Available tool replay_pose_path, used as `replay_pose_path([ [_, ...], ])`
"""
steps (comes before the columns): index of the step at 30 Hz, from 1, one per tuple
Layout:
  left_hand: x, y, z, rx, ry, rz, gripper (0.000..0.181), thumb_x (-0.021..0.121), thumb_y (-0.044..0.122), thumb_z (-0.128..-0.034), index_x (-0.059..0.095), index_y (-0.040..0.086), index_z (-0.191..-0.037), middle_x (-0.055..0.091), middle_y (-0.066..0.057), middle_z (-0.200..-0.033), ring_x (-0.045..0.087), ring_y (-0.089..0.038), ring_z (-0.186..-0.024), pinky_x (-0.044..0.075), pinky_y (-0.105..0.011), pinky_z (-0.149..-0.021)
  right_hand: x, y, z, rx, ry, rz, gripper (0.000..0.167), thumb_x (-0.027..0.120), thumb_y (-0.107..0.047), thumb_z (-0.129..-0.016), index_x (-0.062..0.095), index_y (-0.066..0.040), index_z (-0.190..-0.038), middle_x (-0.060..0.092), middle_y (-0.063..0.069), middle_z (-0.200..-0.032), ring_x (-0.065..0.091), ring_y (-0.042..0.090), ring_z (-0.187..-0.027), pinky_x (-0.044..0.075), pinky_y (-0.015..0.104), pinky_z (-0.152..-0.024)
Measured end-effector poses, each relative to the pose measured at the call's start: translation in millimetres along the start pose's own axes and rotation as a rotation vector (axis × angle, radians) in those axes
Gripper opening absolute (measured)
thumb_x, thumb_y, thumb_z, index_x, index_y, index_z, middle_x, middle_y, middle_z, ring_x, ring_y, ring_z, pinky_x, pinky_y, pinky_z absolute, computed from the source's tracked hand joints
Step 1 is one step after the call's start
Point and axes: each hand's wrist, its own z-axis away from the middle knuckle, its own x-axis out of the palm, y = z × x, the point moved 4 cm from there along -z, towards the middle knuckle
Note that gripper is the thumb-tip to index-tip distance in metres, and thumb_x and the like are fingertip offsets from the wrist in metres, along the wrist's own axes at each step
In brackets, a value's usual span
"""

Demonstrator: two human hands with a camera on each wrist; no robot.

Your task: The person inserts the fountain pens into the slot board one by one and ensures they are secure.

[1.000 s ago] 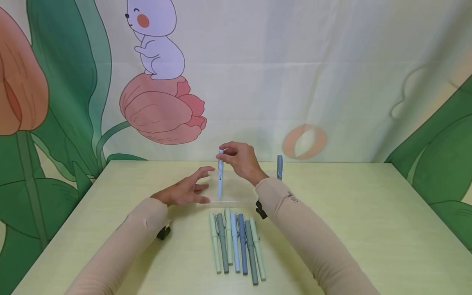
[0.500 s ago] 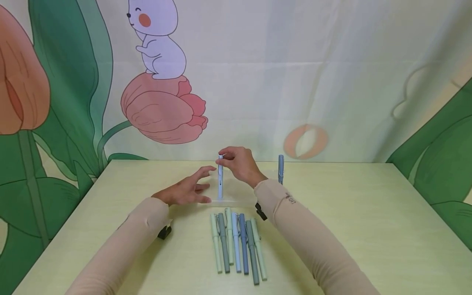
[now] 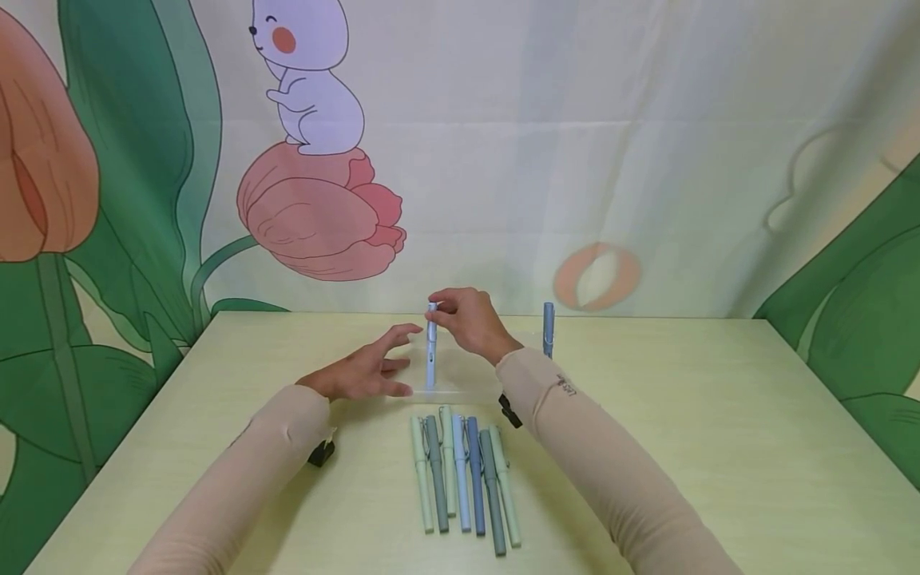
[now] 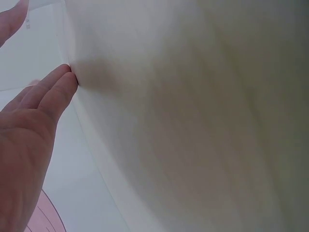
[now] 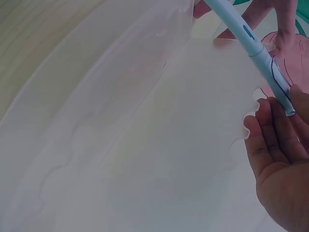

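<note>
My right hand pinches a light blue pen near its cap end, between thumb and fingers. The pen stands nearly upright at the left part of a clear, frosted pen rack. In the right wrist view the rack shows a wavy, notched edge beside the pen. My left hand has its fingers spread at the rack's left side; in the left wrist view its fingertips touch a pale surface. A blue-grey pen stands upright at the rack's right end, its lower part hidden by my sleeve.
Several capped pens lie side by side in front of the rack, among them a dark blue pen, a light blue pen and a light green pen. A printed curtain hangs behind the table.
Over the last second my right hand has lowered slightly with the light blue pen, then nearly stopped. My left hand and the pens on the table have kept their places.
</note>
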Motion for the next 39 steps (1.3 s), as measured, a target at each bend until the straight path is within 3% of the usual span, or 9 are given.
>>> replay_pose_path([
  [39,0.1,2.0,1.4,-0.023,0.001,-0.003,0.095,0.078,0.008,-0.0874,0.015,0.032,-0.155,0.011,-0.022,-0.164,0.035,-0.043,-0.142,0.035,-0.059,-0.109,-1.9,-2.9,0.9,0.023,-0.052,0.030,0.042,0.068,-0.014,-0.096,0.059,-0.006,-0.136,0.073,0.012,-0.113,0.070,0.025,-0.101,0.056,0.038,-0.090],
])
